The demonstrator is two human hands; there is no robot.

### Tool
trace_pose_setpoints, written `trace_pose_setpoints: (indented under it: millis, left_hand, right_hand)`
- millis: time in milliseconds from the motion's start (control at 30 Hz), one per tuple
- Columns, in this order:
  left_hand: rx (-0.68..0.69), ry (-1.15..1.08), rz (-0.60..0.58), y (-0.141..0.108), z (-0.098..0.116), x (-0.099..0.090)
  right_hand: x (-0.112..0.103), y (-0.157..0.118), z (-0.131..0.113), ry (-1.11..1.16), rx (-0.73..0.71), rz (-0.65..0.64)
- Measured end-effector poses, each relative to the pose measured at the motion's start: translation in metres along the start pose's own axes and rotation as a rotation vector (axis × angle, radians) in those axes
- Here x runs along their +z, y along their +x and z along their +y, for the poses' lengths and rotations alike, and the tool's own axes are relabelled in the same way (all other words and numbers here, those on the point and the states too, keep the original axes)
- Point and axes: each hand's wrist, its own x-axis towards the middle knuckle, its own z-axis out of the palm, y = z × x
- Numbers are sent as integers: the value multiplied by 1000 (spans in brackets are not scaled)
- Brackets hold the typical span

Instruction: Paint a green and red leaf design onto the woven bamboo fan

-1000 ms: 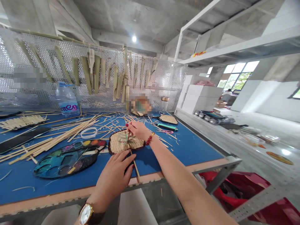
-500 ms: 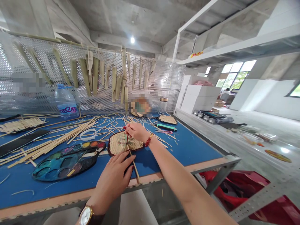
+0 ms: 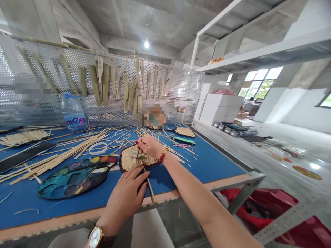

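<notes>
A small woven fan (image 3: pixel 129 162) with a dark red rim and pale green and pinkish marks lies on the blue table. Its thin bamboo handle (image 3: pixel 151 189) points toward me past the table's front edge. My left hand (image 3: pixel 126 193) holds the fan at its near edge, fingers laid over the rim and thumb by the handle. Pinched in the fingers of my right hand (image 3: pixel 148 146) is a thin dark red paintbrush (image 3: pixel 138 152), its tip down at the woven surface. To the left, a paint palette (image 3: pixel 74 179) holds several colours in its wells.
Bamboo strips (image 3: pixel 64 155) lie scattered across the table (image 3: pixel 214 162). A green-handled cutter (image 3: pixel 184 140), white tape ring (image 3: pixel 97 148), black phone-like slab (image 3: pixel 26 156), water bottle (image 3: pixel 73 113) and glass jar (image 3: pixel 180 117) stand or lie around. Bamboo pieces (image 3: pixel 106 84) hang on the mesh behind.
My right hand and the paintbrush have shifted slightly left over the fan, and the brush now leans more. My left hand stays in place.
</notes>
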Motion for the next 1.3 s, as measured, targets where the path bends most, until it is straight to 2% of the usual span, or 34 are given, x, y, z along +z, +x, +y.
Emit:
trace_pose_setpoints:
  millis: [233,367,533,700,900,1067,1300]
  left_hand:
    - [7,-18,29,0,0,1]
    - [5,-19,23,0,0,0]
    - [11,-12,6,-1,0,-1]
    - [12,-14,15,-1,1,0]
    - [-3,-31,2,0,2,-3]
    - [-9,-22,-16,-1,2,-2]
    - [6,-14,-2,-1,1,-1]
  right_hand:
    - [0,0,-6,-28,13,37]
    - [-1,-1,-8,-36,38,-3]
    - [0,0,-2,-27,41,40]
    - [2,1,4,-16,54,15]
    - [-5,2,5,-44,77,57]
    - [-12,2,8,-6,120,149]
    - [-9,1,7,-26,96,63]
